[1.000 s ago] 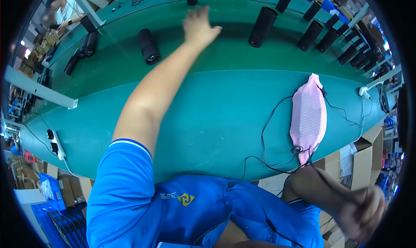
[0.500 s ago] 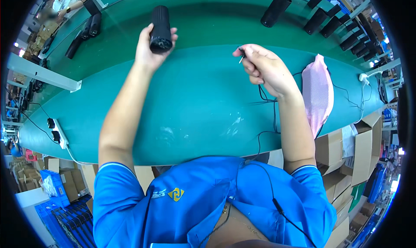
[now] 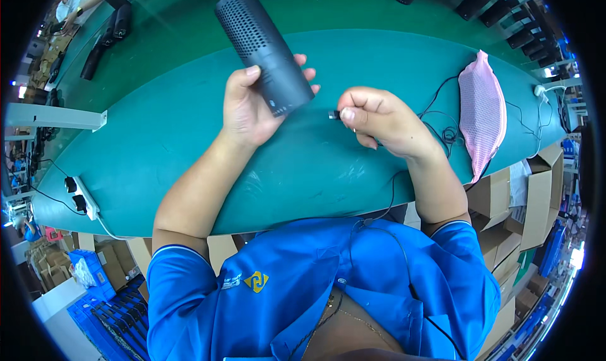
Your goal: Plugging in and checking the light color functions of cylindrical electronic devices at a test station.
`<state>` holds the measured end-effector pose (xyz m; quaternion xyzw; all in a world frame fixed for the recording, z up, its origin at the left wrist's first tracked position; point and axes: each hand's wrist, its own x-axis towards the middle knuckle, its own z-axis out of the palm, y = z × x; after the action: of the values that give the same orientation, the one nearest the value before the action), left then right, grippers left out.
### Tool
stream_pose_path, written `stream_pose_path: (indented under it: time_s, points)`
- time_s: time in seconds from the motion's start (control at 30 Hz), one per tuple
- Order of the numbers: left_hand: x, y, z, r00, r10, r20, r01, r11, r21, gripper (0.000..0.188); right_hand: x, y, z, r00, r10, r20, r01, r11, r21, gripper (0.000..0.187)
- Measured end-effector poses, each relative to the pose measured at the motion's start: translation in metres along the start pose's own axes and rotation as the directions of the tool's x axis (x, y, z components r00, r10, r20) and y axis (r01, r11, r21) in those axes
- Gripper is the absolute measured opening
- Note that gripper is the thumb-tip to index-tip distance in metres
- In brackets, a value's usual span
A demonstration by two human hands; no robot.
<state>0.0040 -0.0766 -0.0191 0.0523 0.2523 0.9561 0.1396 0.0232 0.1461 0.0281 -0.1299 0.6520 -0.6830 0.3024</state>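
My left hand (image 3: 249, 112) is wrapped round the lower part of a black cylindrical device (image 3: 270, 61) with a perforated section at its far end. The cylinder leans up and to the left above the green table, its near end turned toward my right hand (image 3: 388, 121). Small symbols and sockets seem to mark that near end. Between thumb and forefinger, the right hand pinches a small cable plug (image 3: 334, 115), its metal tip pointing left at the cylinder. A gap separates the plug from the cylinder. A black cable (image 3: 449, 134) lies coiled beside the right wrist.
A pink mesh pouch (image 3: 483, 118) lies right of my right hand. A white power strip (image 3: 85, 195) sits at the left edge. More black cylinders (image 3: 473, 2) stand far right, others (image 3: 118, 23) far left near another person (image 3: 77, 4). Cardboard boxes (image 3: 536, 200) are below right.
The cylinder has come nearer and right and is tilted, showing its perforated side and its lower end. My right hand has lowered slightly, turning the plug leftward; the hands are closer together.
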Motion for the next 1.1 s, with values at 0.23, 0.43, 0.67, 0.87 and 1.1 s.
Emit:
stream_pose_path:
  time_s: [0.23, 0.43, 0.67, 0.87, 1.1]
  points:
    - [0.006, 0.002, -0.006, 0.989, -0.078, 0.129, 0.092, 0.990, -0.107, 0.063, -0.002, -0.004, 0.004, 0.999, -0.052, 0.015, 0.054, 0.977, -0.208, 0.014]
    - [-0.003, -0.004, 0.009, 0.999, -0.054, 0.005, 0.053, 0.996, 0.070, 0.064, -0.003, -0.005, 0.006, 0.989, -0.108, -0.096, 0.081, 0.964, -0.253, 0.014]
    - [-0.009, 0.000, 0.003, 0.994, -0.016, 0.105, -0.032, 0.899, 0.436, 0.068, -0.001, -0.002, 0.012, 0.975, -0.146, -0.169, 0.091, 0.951, -0.295, 0.016]
    - [-0.011, -0.004, 0.006, 0.985, -0.007, 0.171, -0.078, 0.871, 0.484, 0.070, 0.001, 0.000, 0.015, 0.986, -0.109, -0.127, 0.072, 0.963, -0.261, 0.016]
    - [-0.016, -0.009, 0.008, 0.952, 0.188, 0.243, -0.301, 0.732, 0.611, 0.070, 0.003, 0.001, 0.020, 0.980, -0.132, -0.148, 0.057, 0.903, -0.425, 0.016]
